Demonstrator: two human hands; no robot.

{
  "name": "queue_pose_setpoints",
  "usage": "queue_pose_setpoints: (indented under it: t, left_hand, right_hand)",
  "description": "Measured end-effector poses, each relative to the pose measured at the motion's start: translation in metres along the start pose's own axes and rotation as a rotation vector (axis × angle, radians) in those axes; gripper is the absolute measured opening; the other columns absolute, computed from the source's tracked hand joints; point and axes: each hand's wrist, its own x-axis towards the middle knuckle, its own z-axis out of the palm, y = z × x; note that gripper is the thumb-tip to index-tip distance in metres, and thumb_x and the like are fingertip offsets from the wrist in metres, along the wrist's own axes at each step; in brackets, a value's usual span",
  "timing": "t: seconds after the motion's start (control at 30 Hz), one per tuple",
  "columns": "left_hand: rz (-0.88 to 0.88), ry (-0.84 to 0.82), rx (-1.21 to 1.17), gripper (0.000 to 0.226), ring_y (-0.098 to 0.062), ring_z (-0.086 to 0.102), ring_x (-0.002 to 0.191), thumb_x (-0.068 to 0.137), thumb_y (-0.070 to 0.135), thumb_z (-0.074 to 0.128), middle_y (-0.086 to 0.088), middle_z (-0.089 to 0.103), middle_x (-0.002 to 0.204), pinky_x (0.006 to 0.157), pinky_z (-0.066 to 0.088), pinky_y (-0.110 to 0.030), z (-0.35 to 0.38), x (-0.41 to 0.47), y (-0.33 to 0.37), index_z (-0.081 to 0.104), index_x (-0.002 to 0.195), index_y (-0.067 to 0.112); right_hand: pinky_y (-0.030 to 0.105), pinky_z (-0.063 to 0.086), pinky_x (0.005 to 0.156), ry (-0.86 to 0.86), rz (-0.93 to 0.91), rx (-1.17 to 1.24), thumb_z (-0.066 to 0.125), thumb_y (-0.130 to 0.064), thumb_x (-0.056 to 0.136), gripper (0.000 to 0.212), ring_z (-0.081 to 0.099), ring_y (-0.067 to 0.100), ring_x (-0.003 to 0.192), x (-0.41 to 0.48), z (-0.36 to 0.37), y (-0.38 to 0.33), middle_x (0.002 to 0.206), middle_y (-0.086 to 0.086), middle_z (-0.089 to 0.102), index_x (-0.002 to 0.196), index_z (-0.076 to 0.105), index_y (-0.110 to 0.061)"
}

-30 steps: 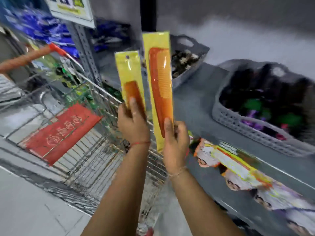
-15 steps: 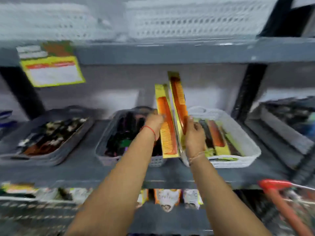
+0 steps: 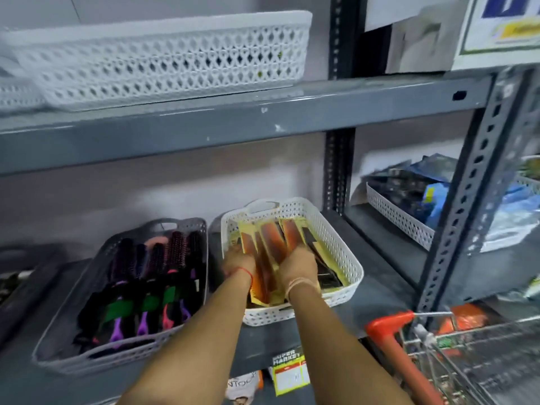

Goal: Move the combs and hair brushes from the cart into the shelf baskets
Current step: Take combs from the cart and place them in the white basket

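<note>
A white lattice basket [image 3: 347, 260] stands on the middle grey shelf and holds several orange combs in yellow packets [image 3: 271, 238]. Both my hands are inside it. My left hand [image 3: 238, 260] presses on an orange comb packet at the basket's left side, and my right hand [image 3: 298, 263] rests on another packet [image 3: 292, 233] beside it. The fingers are curled over the packets; their tips are hidden. To the left, a grey basket [image 3: 52, 343] holds several round hair brushes [image 3: 152, 258] with purple and pink handles.
The cart [image 3: 467, 361] with its orange handle [image 3: 388, 325] stands at the lower right, close to the shelf post [image 3: 467, 182]. An upper shelf beam [image 3: 233, 124] carries a white basket [image 3: 163, 59]. Another white basket [image 3: 400, 217] with dark packets stands to the right.
I turned from the cart to the shelf. Both hands lowered the two comb packets from upright in the air down into the white basket.
</note>
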Motion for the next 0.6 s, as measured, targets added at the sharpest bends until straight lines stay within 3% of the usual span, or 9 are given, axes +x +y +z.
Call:
queue_pose_setpoints:
  t: [0.23,0.37,0.47,0.53,0.6]
  left_hand:
    - [0.191,-0.023,0.280,0.035,-0.032,0.060,0.112,0.096,0.019,0.039,-0.021,0.063,0.123,0.095,0.046,-0.034,0.019,-0.012,-0.012,0.058,0.122,0.007]
    - [0.269,-0.033,0.373,0.043,-0.035,0.053,0.119,0.094,0.014,0.036,-0.021,0.055,0.131,0.104,0.042,-0.035,0.015,-0.011,-0.014,0.047,0.135,0.014]
    - [0.387,-0.041,0.270,0.039,-0.033,0.054,0.114,0.095,0.014,0.031,-0.019,0.055,0.128,0.102,0.045,-0.035,0.006,-0.022,-0.019,0.055,0.125,0.006]
    - [0.495,-0.049,0.295,0.034,-0.033,0.053,0.112,0.092,0.009,0.035,-0.019,0.058,0.122,0.100,0.045,-0.036,-0.013,-0.037,-0.029,0.058,0.116,0.000]
    - [0.592,-0.048,0.368,0.037,-0.030,0.048,0.119,0.087,0.006,0.038,-0.018,0.056,0.126,0.104,0.040,-0.032,-0.030,-0.051,-0.051,0.056,0.119,0.000]
  right_hand:
    - [0.044,0.040,0.098,0.006,-0.075,-0.435,0.049,-0.035,0.088,0.053,0.039,0.030,0.127,0.003,0.010,0.005,0.135,0.015,0.047,0.131,0.040,-0.004]
    - [0.042,0.040,0.094,0.041,-0.147,-0.481,0.044,-0.024,0.089,0.042,0.041,0.032,0.121,0.000,0.012,0.005,0.131,0.016,0.049,0.126,0.043,-0.005]
    - [0.043,0.040,0.095,0.084,-0.307,-0.460,0.040,-0.030,0.092,0.041,0.043,0.032,0.122,-0.003,0.008,-0.002,0.129,0.016,0.053,0.125,0.046,-0.006]
    - [0.043,0.040,0.096,0.092,-0.426,-0.392,0.039,-0.035,0.093,0.043,0.045,0.032,0.122,-0.012,0.007,-0.012,0.128,0.016,0.056,0.124,0.049,-0.008]
    - [0.042,0.042,0.093,0.121,-0.508,-0.317,0.041,-0.031,0.092,0.039,0.049,0.034,0.119,-0.033,0.016,-0.018,0.124,0.016,0.060,0.120,0.054,-0.007]
